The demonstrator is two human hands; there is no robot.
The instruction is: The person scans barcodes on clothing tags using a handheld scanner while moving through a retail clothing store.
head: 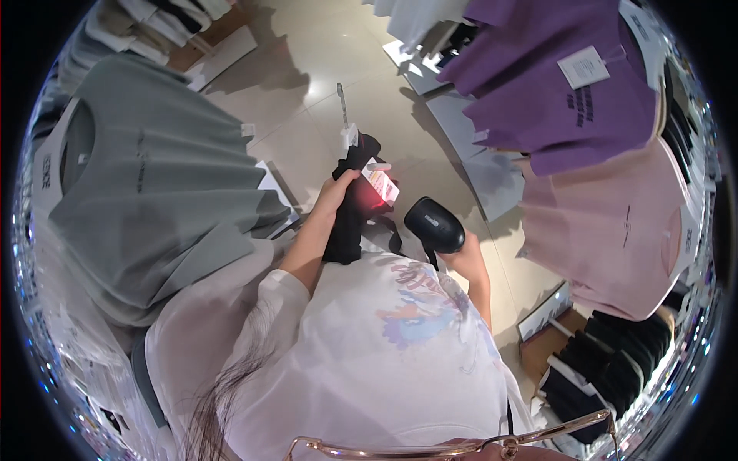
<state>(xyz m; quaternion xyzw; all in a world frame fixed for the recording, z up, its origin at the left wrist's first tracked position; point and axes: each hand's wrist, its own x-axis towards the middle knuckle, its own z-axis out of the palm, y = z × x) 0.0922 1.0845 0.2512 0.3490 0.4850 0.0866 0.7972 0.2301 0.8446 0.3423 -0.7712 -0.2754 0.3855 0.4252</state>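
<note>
My left hand (341, 187) grips a folded black garment (345, 230) in front of my body. A white paper tag (381, 183) lies at its fingers, bearing print and a barcode, and red light falls across its lower end. Above the cloth, a clear hanger (342, 106) with a white piece sticks out. My right hand (470, 256) is closed around the handle of a black handheld barcode scanner (433, 225). The scanner's head points toward the tag, a short gap away from it. The handle itself is mostly hidden.
A grey-green T-shirt (155, 190) hangs close on the left. At the right hang a purple T-shirt (553, 109) with a tag and a pink T-shirt (617, 225). Dark garments (605, 357) fill a low rack at lower right. Pale floor tiles (357, 52) run between the racks.
</note>
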